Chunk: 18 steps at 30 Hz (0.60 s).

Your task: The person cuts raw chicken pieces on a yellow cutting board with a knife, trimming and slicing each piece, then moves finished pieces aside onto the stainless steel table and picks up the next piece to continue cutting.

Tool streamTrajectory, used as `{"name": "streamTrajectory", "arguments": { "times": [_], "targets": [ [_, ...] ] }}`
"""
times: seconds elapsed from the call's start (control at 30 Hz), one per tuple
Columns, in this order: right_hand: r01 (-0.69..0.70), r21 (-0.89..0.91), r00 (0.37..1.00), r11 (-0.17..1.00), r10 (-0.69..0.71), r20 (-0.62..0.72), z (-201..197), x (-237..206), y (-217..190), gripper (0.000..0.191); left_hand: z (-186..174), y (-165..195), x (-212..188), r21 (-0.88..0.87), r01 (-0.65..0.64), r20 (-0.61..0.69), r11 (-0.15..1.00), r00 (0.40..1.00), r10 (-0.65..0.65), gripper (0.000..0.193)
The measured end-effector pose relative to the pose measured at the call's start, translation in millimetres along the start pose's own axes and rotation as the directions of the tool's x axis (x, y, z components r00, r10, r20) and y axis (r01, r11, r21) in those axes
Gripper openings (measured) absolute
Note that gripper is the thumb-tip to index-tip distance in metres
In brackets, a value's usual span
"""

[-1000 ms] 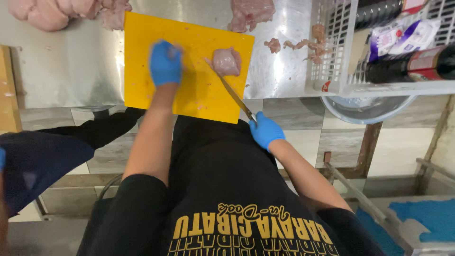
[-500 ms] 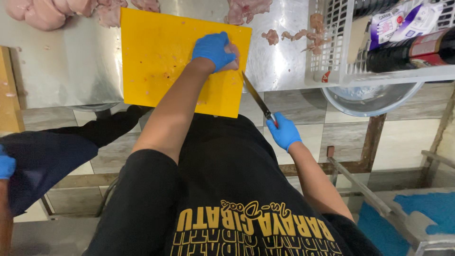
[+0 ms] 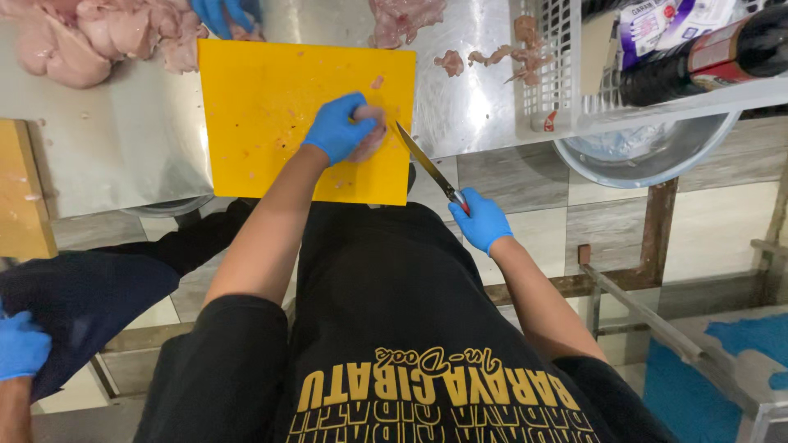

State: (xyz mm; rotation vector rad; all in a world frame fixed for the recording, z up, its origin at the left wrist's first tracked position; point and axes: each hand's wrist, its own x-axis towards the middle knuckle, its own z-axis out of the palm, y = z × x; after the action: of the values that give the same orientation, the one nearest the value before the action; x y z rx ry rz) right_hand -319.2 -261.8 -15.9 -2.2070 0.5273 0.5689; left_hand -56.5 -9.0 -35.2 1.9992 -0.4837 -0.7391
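Two blue-gloved hands at a yellow cutting board (image 3: 271,107), one on meat, one on a knife.

Most of the pale piece of meat (image 3: 371,139) is hidden under the left hand (image 3: 338,130), which is clenched over it near the board's right edge; only a pink rim shows past the fingers. The right hand (image 3: 483,221) is closed around the handle of the knife (image 3: 427,168), so the handle itself cannot be seen. The knife's long axis runs diagonally, tip up and left toward the meat, handle down and right off the steel table (image 3: 107,156). Raw chicken pieces (image 3: 74,41) lie cut off at the top left, more scraps (image 3: 492,57) at the top right beside a white basket (image 3: 566,74) holding a dark bottle (image 3: 706,53). A metal bowl (image 3: 648,156) sits below. Another person's gloved hand (image 3: 20,344) shows at the lower left, and one more (image 3: 223,15) at the top edge.
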Motion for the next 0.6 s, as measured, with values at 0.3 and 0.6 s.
{"name": "streamTrajectory", "arguments": {
  "times": [0.3,0.6],
  "targets": [
    [0.043,0.132,0.992,0.990,-0.027,-0.120,2,10,-7,0.031,8,5,2,-0.744,-0.087,-0.241,0.663,0.960,-0.144,0.017],
    [-0.044,0.334,0.998,0.942,0.055,-0.023,7,19,-35,0.029,16,-43,-25,-0.945,-0.035,-0.185,0.324,0.877,-0.444,0.033]
  ]
}}
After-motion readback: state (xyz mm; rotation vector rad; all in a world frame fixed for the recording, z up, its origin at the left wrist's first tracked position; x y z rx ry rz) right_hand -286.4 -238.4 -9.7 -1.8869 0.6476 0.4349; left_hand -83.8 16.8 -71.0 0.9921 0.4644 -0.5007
